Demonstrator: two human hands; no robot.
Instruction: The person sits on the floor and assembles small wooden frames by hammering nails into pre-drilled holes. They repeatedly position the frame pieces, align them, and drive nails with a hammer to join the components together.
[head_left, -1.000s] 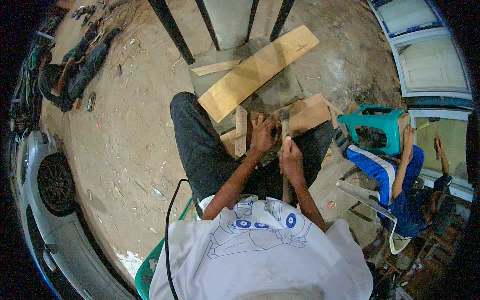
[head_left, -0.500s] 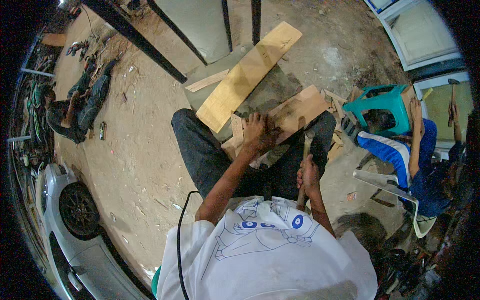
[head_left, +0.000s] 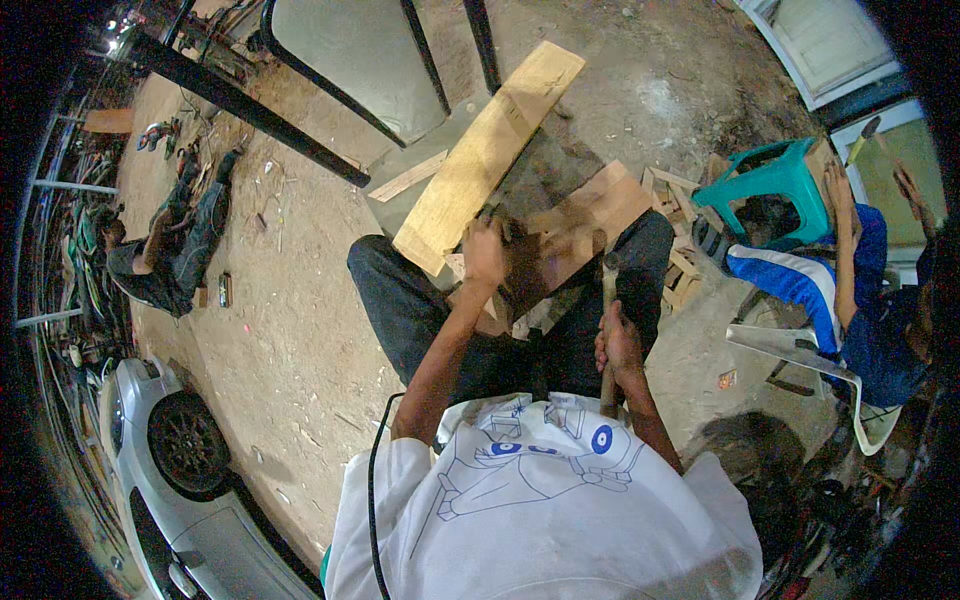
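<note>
My right hand (head_left: 621,342) grips a hammer (head_left: 609,287) by its wooden handle, head pointing up and away from me, over my right thigh. My left hand (head_left: 484,252) is closed, its fingers curled beside the near part of a long yellowish plank (head_left: 490,150). What those fingers hold, if anything, is hidden. Right of that hand, a broad brown board (head_left: 600,208) lies slanted between my knees, partly in shadow. A small piece of pale wood (head_left: 456,266) shows just below the plank, mostly covered by my left arm.
A thin wood strip (head_left: 408,176) lies left of the plank. Beyond stands a black-legged frame (head_left: 330,75). To the right are wood offcuts (head_left: 682,275), a green stool (head_left: 765,200) and a seated person holding a hammer. Another person sits far left, near a silver car (head_left: 190,520).
My left hand has drawn in from lying spread on the wood to a closed grip, slightly to the left. The brown board has shifted slightly; my right hand keeps the hammer.
</note>
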